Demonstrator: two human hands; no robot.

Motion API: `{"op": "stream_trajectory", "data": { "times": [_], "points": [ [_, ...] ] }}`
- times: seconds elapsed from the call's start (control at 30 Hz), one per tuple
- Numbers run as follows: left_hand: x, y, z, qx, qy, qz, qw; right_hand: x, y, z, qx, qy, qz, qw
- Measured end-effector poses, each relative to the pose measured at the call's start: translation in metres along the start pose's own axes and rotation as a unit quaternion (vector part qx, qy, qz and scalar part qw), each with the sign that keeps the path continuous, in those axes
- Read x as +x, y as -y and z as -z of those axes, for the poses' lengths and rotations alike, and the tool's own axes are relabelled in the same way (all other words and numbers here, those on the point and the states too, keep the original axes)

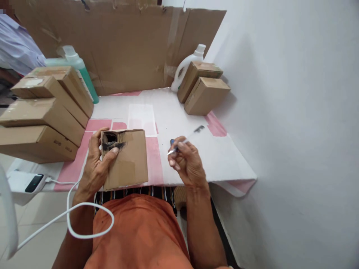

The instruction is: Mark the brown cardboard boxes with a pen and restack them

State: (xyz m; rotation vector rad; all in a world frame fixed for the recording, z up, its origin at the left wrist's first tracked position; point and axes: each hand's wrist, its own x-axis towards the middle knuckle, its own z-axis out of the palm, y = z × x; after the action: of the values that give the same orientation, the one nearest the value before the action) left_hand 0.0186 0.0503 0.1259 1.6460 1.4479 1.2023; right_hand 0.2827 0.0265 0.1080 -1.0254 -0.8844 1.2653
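My left hand [97,164] grips the left side of a small cardboard box [133,160], thumb on its upper face. Near the thumb, a corner of the box has a dark ragged hole [110,138] with black marks and torn fibres around it. My right hand [186,158] is apart from the box, to its right, fingers pinched around a slim pen [190,137] with a clear barrel. A shiny tip points toward the box, while the blurred dark end points up and right. Partly hidden behind these fingers is a small dark blue item [172,142].
Several cardboard boxes [42,112] and a green bottle [88,82] stand at left. Two boxes [207,95] and a white jug [183,69] are back right. A cardboard panel [126,45] closes the back. A power bank [26,183] with a white cable [70,209] lies left.
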Motion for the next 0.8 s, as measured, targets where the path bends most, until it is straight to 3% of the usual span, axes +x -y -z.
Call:
{"op": "stream_trajectory", "data": {
  "times": [0.1, 0.23, 0.43, 0.63, 0.8],
  "points": [
    [-0.001, 0.001, 0.000, -0.007, 0.008, 0.001, 1.000, -0.017, 0.032, -0.017, 0.142, 0.085, 0.059, 0.984],
    [-0.008, 0.000, -0.001, -0.028, 0.026, 0.003, 0.999, -0.025, 0.042, -0.036, 0.151, 0.113, 0.108, 0.976],
    [-0.017, -0.006, -0.008, -0.017, 0.042, -0.041, 0.998, -0.023, 0.013, -0.062, 0.006, 0.030, 0.198, 0.980],
    [-0.021, -0.010, -0.016, 0.018, 0.033, -0.071, 0.997, -0.017, -0.019, -0.085, -0.100, -0.079, 0.296, 0.947],
    [-0.023, -0.009, -0.016, 0.005, 0.024, -0.063, 0.998, -0.015, -0.021, -0.084, -0.131, -0.074, 0.299, 0.942]
  ]
}}
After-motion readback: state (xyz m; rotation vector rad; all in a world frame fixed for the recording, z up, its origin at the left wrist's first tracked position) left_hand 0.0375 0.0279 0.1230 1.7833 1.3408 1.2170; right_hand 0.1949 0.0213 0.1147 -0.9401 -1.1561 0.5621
